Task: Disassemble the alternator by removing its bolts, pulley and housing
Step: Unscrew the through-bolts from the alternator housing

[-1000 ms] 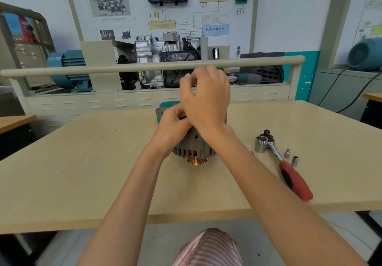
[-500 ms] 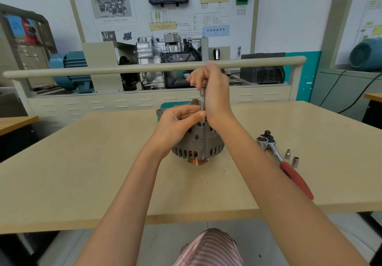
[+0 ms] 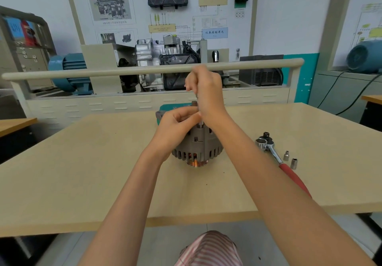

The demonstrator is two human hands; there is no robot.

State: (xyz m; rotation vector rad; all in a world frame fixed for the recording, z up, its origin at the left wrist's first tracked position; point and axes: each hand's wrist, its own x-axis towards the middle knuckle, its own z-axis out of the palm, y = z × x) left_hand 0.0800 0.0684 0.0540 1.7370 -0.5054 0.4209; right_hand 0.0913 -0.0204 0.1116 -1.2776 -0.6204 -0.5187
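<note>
Bolt removal step, judging by the setup. Alternator [image 3: 197, 145] sits pulley-down mid-table [image 3: 82, 172], between your forearms. Your right hand [image 3: 207, 92] is curled round a thin driver shaft [image 3: 197, 100] standing upright on a housing bolt; bolt itself hidden. Your left hand [image 3: 177, 125] pinches near the shaft's lower end, steadying it against the housing top. Ratchet [image 3: 277, 158] and two sockets [image 3: 289, 159] lie unused to your right. Next: keep the shaft vertical, spin the bolt free, lift it out.
</note>
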